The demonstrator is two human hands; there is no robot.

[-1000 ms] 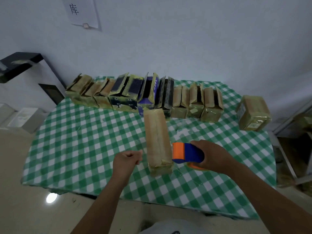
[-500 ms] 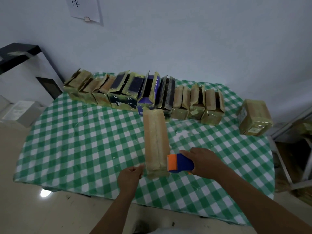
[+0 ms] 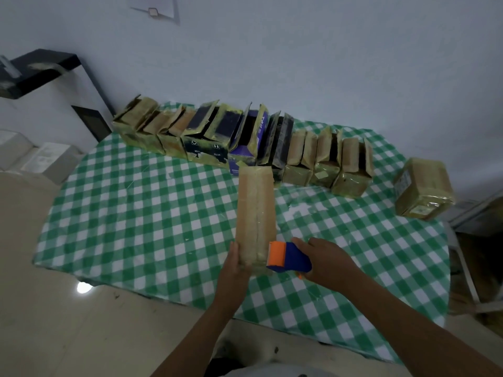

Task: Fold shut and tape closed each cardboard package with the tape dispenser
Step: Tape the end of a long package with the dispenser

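Note:
A long tan cardboard package [image 3: 254, 213] lies lengthwise in the middle of the table, its flaps folded shut with a seam down the top. My left hand [image 3: 234, 263] rests against the package's near left side, fingers straight along it. My right hand [image 3: 325, 263] grips a blue and orange tape dispenser [image 3: 285, 257], whose orange front touches the package's near right edge. A row of several open packages [image 3: 245, 140] stands along the far edge. One taped brown package [image 3: 423, 187] sits alone at the far right.
The table wears a green and white checked cloth [image 3: 136, 213]. A black shelf [image 3: 40, 69] and white boxes [image 3: 46, 159] stand to the left. A metal frame [image 3: 473, 268] is at the right of the table. The wall is just behind the row.
My left hand has moved from a loose fist beside the package onto its near left side. The dispenser has moved left against the package's near end.

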